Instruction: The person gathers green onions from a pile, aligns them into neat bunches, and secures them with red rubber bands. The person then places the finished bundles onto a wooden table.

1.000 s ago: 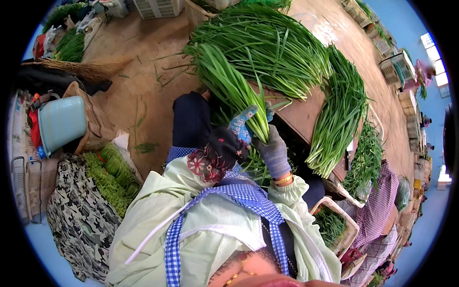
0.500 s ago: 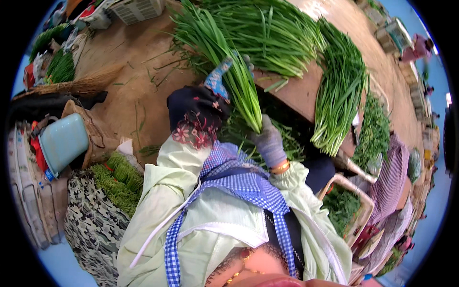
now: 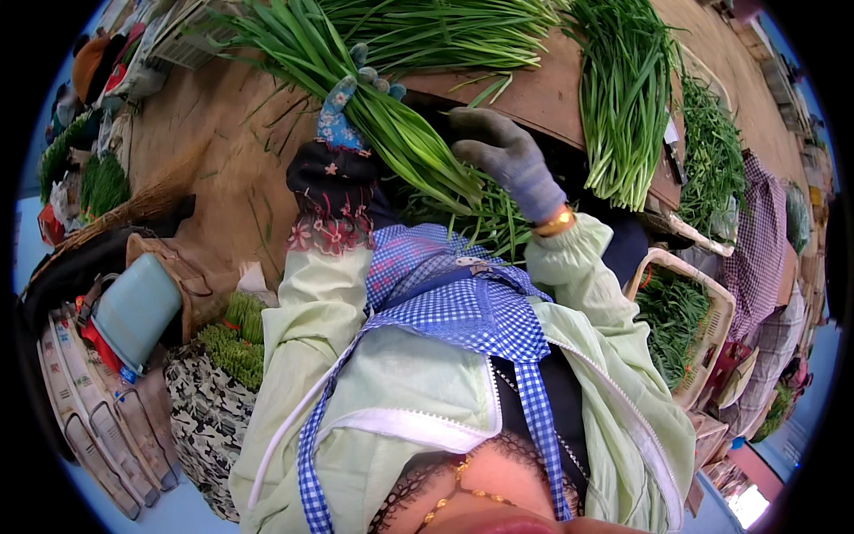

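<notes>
My left hand (image 3: 340,116), in a blue floral glove with a dark embroidered cuff, is closed around a bunch of garlic chives (image 3: 402,135). The long leaves fan out to the far left and the pale stem ends point toward my lap. My right hand (image 3: 514,165), in a worn grey-purple glove, is beside the stem ends with fingers stretched and apart, holding nothing. Beyond the bunch, a large heap of chives (image 3: 445,31) lies on a brown board (image 3: 551,98). Another bundle of chives (image 3: 623,116) hangs over the board's right part.
Loose green trimmings (image 3: 498,222) lie below my hands. At right are a crate of greens (image 3: 680,311) and a dark-handled tool (image 3: 674,160). On the left stand a light-blue plastic stool (image 3: 138,311), a straw broom (image 3: 147,196) and a camouflage sack (image 3: 200,418) with green stalks.
My right hand has come off the stem ends and opened, moving up and right. My left hand has shifted left and farther out with the chives, which now tilt more to the left.
</notes>
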Demonstrator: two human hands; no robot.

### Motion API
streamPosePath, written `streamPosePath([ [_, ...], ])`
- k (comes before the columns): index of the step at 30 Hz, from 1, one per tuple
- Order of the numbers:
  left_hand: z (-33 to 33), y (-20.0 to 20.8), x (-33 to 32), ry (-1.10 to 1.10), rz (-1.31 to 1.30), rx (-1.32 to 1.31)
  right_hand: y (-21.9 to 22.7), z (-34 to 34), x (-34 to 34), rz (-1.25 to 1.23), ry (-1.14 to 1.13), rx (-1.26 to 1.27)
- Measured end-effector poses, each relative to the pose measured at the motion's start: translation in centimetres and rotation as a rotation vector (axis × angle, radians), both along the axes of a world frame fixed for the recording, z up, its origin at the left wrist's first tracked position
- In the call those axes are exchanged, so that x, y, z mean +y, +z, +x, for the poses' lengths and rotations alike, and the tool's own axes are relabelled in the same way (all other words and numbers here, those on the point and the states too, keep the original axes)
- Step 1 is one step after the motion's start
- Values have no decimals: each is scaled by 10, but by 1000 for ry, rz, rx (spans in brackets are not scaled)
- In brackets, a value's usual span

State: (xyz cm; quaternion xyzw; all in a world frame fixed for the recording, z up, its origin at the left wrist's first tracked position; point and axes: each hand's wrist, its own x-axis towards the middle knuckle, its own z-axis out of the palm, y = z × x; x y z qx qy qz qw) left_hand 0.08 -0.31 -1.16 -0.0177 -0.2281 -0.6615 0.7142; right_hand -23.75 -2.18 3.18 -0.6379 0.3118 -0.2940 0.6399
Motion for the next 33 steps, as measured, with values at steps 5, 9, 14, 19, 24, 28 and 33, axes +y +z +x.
streamPosePath([
  [5,-11,3,9,2,34,5,-12,20,-4,39,-30,62],
  [9,-4,-3,11,82,90,5,-11,14,-4,344,-129,-137],
  [14,-2,-5,14,59,-2,231,-13,-5,0,709,-110,-603],
  [19,32,-1,24,176,-122,272,-40,-79,-12,209,75,-19],
  [24,45,11,29,317,61,29,-39,-94,-3,-623,89,990],
  [28,8,14,9,439,539,-180,11,-28,11,-850,-151,326],
  [33,-58,30,-2,465,585,-72,-9,17,16,-564,-99,618],
])
